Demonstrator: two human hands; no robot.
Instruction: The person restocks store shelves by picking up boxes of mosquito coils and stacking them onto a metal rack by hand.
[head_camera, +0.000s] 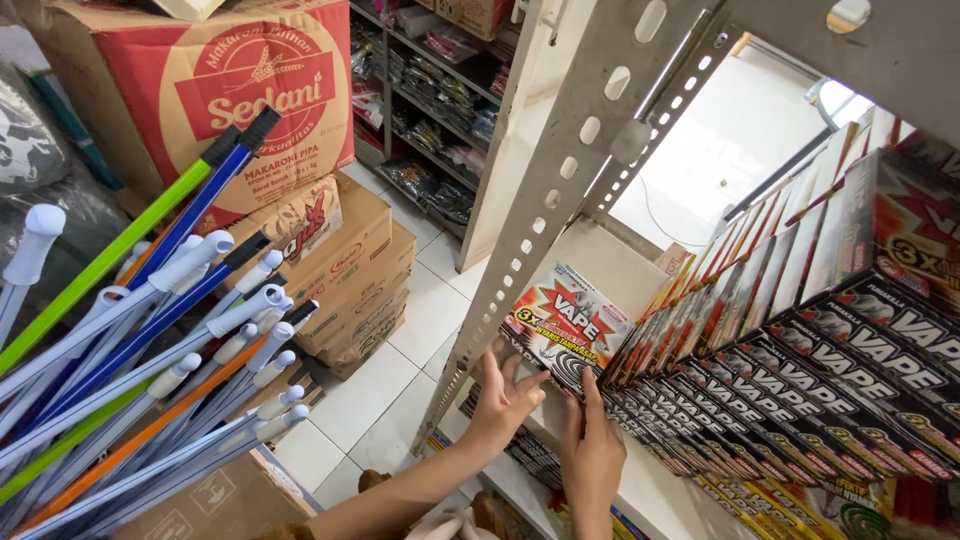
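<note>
A flat black and red box (567, 326) with a spiral picture leans upright on a white shelf (600, 255), at the left end of a row of like boxes (760, 270). My left hand (503, 398) grips its lower left corner, fingers spread over the face. My right hand (590, 450) presses its lower right edge, forefinger pointing up. More of the same boxes (800, 390) lie stacked flat in front of the row, to the right of my hands.
A slotted metal upright (560, 200) rises slantwise just left of the box. Broom and mop handles (140, 340) fill the left side. Cardboard cartons (250, 110) stand stacked on the tiled floor (380, 390). Stocked shelves (440, 90) line the back.
</note>
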